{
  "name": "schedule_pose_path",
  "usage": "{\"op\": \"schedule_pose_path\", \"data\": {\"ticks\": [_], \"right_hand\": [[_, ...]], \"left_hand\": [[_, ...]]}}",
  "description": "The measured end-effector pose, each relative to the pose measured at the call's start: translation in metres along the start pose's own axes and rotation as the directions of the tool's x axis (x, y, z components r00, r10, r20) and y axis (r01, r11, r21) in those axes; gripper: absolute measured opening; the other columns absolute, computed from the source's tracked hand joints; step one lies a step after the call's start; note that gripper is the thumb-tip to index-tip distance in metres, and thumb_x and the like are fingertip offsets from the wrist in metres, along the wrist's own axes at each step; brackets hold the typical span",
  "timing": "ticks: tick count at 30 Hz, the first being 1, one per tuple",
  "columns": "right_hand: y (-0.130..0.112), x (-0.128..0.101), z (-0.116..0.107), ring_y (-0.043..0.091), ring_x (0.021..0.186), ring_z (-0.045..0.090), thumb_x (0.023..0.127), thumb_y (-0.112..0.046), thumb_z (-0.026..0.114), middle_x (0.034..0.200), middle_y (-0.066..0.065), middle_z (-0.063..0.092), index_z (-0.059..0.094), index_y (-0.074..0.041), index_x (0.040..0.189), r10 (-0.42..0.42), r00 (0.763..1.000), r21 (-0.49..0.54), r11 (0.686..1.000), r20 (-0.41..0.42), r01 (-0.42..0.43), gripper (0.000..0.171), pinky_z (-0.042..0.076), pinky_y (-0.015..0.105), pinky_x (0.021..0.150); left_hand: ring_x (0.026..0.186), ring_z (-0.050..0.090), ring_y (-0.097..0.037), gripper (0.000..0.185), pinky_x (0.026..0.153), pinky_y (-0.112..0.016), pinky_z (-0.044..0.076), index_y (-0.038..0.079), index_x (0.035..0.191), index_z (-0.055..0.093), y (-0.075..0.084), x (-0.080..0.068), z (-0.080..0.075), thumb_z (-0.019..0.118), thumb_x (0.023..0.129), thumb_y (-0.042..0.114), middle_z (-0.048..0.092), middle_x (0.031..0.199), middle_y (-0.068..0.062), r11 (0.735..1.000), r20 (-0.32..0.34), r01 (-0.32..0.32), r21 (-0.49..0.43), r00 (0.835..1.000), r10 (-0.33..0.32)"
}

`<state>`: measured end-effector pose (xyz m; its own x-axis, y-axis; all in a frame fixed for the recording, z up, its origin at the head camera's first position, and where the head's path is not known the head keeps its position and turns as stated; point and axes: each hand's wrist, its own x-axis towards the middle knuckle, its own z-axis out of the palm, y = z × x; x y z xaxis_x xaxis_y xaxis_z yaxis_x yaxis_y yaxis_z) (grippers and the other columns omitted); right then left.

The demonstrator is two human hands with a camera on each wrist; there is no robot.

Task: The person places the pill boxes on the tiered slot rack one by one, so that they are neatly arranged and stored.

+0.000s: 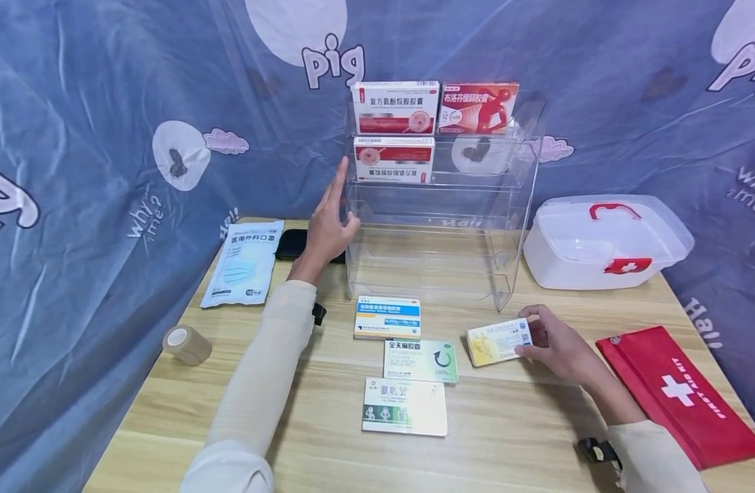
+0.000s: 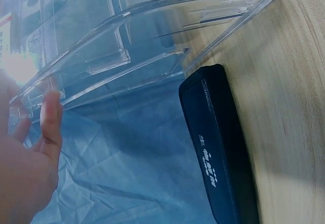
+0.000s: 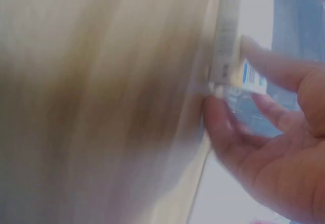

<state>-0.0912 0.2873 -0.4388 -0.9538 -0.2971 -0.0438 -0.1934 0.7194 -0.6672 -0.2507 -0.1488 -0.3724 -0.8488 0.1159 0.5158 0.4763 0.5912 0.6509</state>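
Note:
In the head view my right hand [image 1: 558, 348] pinches a white-and-yellow medicine box [image 1: 498, 342] at its right end, tilted low over the table. The right wrist view is blurred, with the box [image 3: 256, 16] between thumb and fingers. My left hand [image 1: 329, 229] is at the left side of a clear acrylic display rack [image 1: 427, 263], fingers extended upward along its edge. On the rack's top tier stand a white-and-red medicine box [image 1: 394, 109] and a red medicine box [image 1: 479, 109]. A second white-and-red box [image 1: 394, 160], upside down, is one tier below.
Blue-white [image 1: 387, 318], green-white [image 1: 421, 361] and white [image 1: 405, 407] medicine boxes lie before the rack. Left are a mask packet [image 1: 242, 263], a tan roll [image 1: 188, 345] and a black case [image 2: 216, 142]. Right are a white lidded box [image 1: 568, 250] and a red first-aid pouch [image 1: 679, 404].

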Motion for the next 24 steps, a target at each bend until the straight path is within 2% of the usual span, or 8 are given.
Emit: {"op": "schedule_pose_path", "data": {"ticks": [2,7,9,13,17,20,24], "right_hand": [[-0.003,-0.001,0.000,0.023,0.092,0.073,0.090,-0.001,0.082,0.104,0.022,0.077,0.052,-0.001,0.127,-0.015,0.999,0.006,1.000,-0.038,0.015,0.047,0.055,0.025,0.076],[-0.017,0.004,-0.011,-0.006,0.088,0.067,0.090,0.006,0.079,0.108,0.032,0.077,0.055,0.002,0.128,-0.070,0.982,0.041,0.996,-0.177,0.078,0.045,0.057,0.016,0.072],[-0.024,0.009,-0.021,-0.016,0.090,0.061,0.090,0.008,0.078,0.110,0.037,0.075,0.054,0.005,0.130,-0.091,0.965,0.049,0.993,-0.244,0.106,0.047,0.056,0.010,0.073],[-0.045,0.025,-0.048,-0.024,0.090,0.055,0.093,0.008,0.075,0.117,0.041,0.072,0.052,0.006,0.137,-0.080,0.927,0.060,0.992,-0.367,0.110,0.049,0.052,0.003,0.073],[-0.072,0.047,-0.077,-0.026,0.091,0.053,0.095,0.006,0.073,0.125,0.038,0.071,0.051,0.002,0.141,-0.050,0.866,0.047,0.995,-0.498,0.084,0.051,0.048,-0.001,0.078],[-0.092,0.067,-0.097,-0.021,0.094,0.055,0.095,0.006,0.073,0.128,0.035,0.071,0.052,0.002,0.141,-0.065,0.802,0.027,0.994,-0.594,0.101,0.051,0.049,0.001,0.085],[-0.119,0.095,-0.122,0.004,0.109,0.075,0.097,0.001,0.073,0.133,0.027,0.073,0.056,-0.005,0.139,-0.091,0.733,-0.013,0.994,-0.674,0.112,0.046,0.057,0.013,0.092]], "left_hand": [[0.122,0.063,-0.033,0.101,0.076,-0.042,0.050,0.035,0.175,0.011,0.001,0.000,-0.001,0.058,0.093,0.001,0.023,0.181,0.004,1.000,0.002,0.006,0.000,1.000,-0.006],[0.121,0.063,-0.035,0.101,0.076,-0.043,0.050,0.036,0.175,0.011,0.002,0.001,-0.002,0.058,0.092,0.001,0.024,0.181,0.002,1.000,0.003,0.009,0.001,1.000,-0.009],[0.122,0.063,-0.034,0.101,0.076,-0.043,0.050,0.036,0.175,0.011,0.001,0.001,-0.002,0.058,0.093,0.002,0.024,0.181,0.003,1.000,0.003,0.011,0.005,1.000,-0.011],[0.123,0.064,-0.034,0.101,0.077,-0.043,0.051,0.037,0.175,0.010,0.000,0.000,-0.002,0.059,0.093,0.002,0.024,0.181,0.003,1.000,-0.004,0.019,0.008,1.000,-0.019],[0.123,0.064,-0.034,0.101,0.076,-0.043,0.050,0.037,0.175,0.011,0.000,-0.001,-0.001,0.059,0.093,0.002,0.024,0.181,0.003,1.000,-0.008,0.017,0.001,1.000,-0.017],[0.122,0.064,-0.034,0.101,0.075,-0.043,0.050,0.037,0.175,0.011,-0.001,-0.001,-0.001,0.059,0.093,0.002,0.025,0.180,0.003,1.000,-0.008,0.014,0.000,1.000,-0.014],[0.121,0.064,-0.034,0.101,0.075,-0.043,0.049,0.037,0.175,0.011,-0.001,-0.001,0.001,0.058,0.093,0.002,0.025,0.180,0.002,1.000,-0.006,0.005,-0.001,1.000,-0.005]]}}
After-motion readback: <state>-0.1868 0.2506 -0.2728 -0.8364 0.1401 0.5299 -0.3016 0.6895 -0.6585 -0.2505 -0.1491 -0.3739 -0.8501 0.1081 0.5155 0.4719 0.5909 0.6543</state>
